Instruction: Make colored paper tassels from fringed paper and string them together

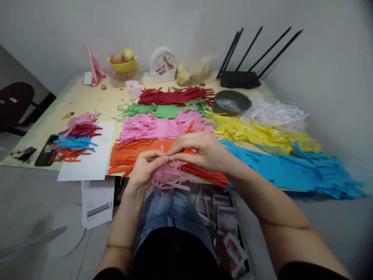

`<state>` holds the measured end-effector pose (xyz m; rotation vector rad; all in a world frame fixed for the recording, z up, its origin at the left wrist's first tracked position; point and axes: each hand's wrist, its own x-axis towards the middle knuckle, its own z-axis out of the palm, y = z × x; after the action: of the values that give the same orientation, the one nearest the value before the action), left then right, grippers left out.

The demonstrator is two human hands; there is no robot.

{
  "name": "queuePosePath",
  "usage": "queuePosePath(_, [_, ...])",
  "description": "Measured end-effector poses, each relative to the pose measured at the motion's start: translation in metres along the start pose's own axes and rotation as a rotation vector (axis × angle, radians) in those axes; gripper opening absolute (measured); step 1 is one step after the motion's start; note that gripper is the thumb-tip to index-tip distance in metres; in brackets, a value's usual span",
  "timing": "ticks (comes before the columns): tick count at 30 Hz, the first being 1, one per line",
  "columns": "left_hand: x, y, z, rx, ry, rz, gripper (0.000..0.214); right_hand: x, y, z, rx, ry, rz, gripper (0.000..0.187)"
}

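My left hand (145,168) and my right hand (201,151) meet over the table's front edge, fingertips pinched together. Between them is a pink fringed tissue-paper tassel (169,178), its strips hanging loosely below the fingers. The exact spot where they grip is partly hidden by the fingers. Beneath and behind the hands lies a stack of orange fringed paper (131,154). Farther back is a pink fringed stack (164,128) with an uncut middle band. A blue fringed stack (282,171) extends from beside my right wrist past the table's right side.
Green (166,111), dark red (175,96) and yellow (259,134) fringed stacks lie behind. A dark round bowl (231,103) stands near white strips (275,114) and a router (240,79). At left, finished-looking tassels (77,142) rest across white paper (100,155) and a phone (43,153).
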<state>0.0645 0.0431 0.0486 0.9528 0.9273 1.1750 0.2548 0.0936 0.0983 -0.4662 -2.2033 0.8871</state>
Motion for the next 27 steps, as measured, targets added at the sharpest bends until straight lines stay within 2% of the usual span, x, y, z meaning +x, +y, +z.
queuePosePath(6, [-0.005, -0.002, -0.005, -0.118, 0.102, 0.001, 0.036, 0.012, -0.001, -0.003, 0.072, 0.069, 0.128, 0.006])
queuePosePath(10, [-0.008, -0.003, -0.009, -0.133, 0.144, -0.014, 0.037, 0.019, 0.005, 0.005, 0.189, 0.076, 0.225, 0.01])
queuePosePath(13, [-0.013, -0.007, -0.012, -0.106, 0.124, -0.04, 0.038, 0.025, 0.01, 0.015, 0.26, 0.067, 0.271, 0.016])
queuePosePath(15, [-0.015, -0.006, -0.02, -0.038, 0.077, -0.06, 0.039, 0.027, 0.013, 0.019, 0.287, 0.074, 0.297, 0.018])
queuePosePath(17, [-0.012, 0.005, -0.043, 0.134, 0.056, -0.045, 0.042, 0.023, 0.016, 0.02, 0.311, 0.093, 0.307, 0.02])
queuePosePath(19, [0.0, 0.033, -0.081, 0.42, 0.163, 0.091, 0.045, 0.014, 0.02, 0.016, 0.337, 0.119, 0.301, 0.033])
queuePosePath(20, [0.009, 0.053, -0.105, 0.597, 0.307, 0.252, 0.046, 0.008, 0.022, 0.014, 0.339, 0.138, 0.298, 0.041])
queuePosePath(21, [0.02, 0.075, -0.13, 0.78, 0.511, 0.454, 0.049, 0.0, 0.024, 0.011, 0.326, 0.165, 0.303, 0.045])
queuePosePath(22, [0.033, 0.098, -0.155, 0.833, 0.655, 0.566, 0.052, -0.008, 0.025, 0.009, 0.298, 0.2, 0.313, 0.046])
queuePosePath(24, [0.06, 0.137, -0.2, 0.935, 0.821, 0.701, 0.045, -0.023, 0.028, 0.007, 0.219, 0.28, 0.341, 0.037])
queuePosePath(25, [0.073, 0.149, -0.218, 1.17, 0.831, 0.726, 0.043, -0.03, 0.028, 0.007, 0.181, 0.319, 0.351, 0.033])
queuePosePath(27, [0.096, 0.153, -0.242, 1.396, 0.767, 0.662, 0.043, -0.045, 0.031, 0.008, 0.121, 0.37, 0.362, 0.029])
